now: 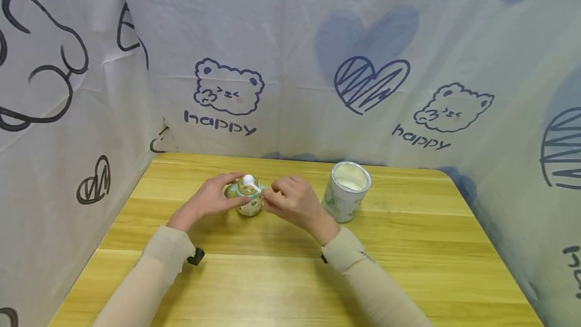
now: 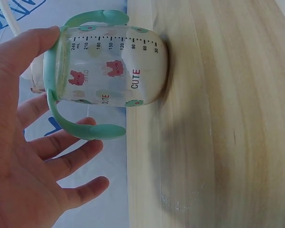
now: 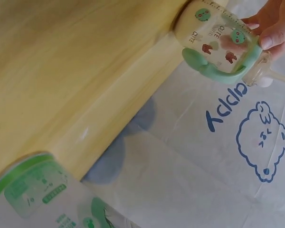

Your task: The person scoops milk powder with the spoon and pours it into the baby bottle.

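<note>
Both hands meet, left open-curved, right fingers pinched.

Clear plastic bottle, wooden table

Head view: above, facing forward and down over the surface. Wrist views: close, rolled sideways, from opposite sides. All share the bottle.

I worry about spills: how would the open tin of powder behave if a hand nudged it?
The tin looks stiff-walled with a flat base, so it would probably slide on the smooth table rather than roll. It is taller than wide with no lid, so a high, hard knock might tip it and spill powder.
</note>
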Demonstrator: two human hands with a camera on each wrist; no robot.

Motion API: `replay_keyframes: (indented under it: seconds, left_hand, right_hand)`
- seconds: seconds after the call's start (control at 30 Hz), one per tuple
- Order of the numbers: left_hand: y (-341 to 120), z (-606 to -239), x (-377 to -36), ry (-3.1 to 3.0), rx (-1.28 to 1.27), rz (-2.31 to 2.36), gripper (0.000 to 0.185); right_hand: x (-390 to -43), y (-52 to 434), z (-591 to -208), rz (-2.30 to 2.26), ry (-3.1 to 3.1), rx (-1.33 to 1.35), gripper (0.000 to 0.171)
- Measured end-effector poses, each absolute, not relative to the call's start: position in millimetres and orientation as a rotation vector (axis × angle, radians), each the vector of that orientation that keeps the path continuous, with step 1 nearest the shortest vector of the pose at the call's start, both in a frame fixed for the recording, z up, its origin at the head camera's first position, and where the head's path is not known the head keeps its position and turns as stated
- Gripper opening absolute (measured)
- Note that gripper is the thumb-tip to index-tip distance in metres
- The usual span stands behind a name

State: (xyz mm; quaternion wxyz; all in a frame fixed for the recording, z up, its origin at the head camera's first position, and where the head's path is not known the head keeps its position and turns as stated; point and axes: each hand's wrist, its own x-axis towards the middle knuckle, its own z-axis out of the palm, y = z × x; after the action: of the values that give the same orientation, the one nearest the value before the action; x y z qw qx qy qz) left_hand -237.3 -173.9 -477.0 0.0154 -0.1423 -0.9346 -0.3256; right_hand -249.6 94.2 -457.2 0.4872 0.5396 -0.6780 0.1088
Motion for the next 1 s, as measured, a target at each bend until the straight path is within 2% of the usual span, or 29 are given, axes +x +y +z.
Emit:
replay_keyframes:
  seconds: [0.13,0.27,0.37,0.57,0.7,1.0]
  left_hand:
    - [-174,-478,-238,-2.905,-0.450,-1.007,0.083]
    - [-174,-479,-238,-2.907,-0.450,-0.999,0.083]
    - [-174,-479,-238,-2.911,-0.446,-0.998,0.084]
    - [-174,-477,-236,-2.927,-0.438,-1.016,0.083]
    - [-174,-475,-235,-2.940,-0.439,-1.005,0.084]
    - [-174,-474,-235,-2.948,-0.445,-1.000,0.087]
  right_hand:
    - [-248,95,-458,0.415,-1.734,1.275,0.010]
    - [-244,94,-458,0.754,-1.872,1.178,0.006]
    - [-242,93,-456,1.034,-1.973,1.034,0.004]
    - [-236,94,-447,1.472,-2.146,0.639,0.011]
    - [-235,96,-441,1.613,-2.208,0.446,0.014]
    - [-236,99,-437,1.810,-2.228,0.278,0.017]
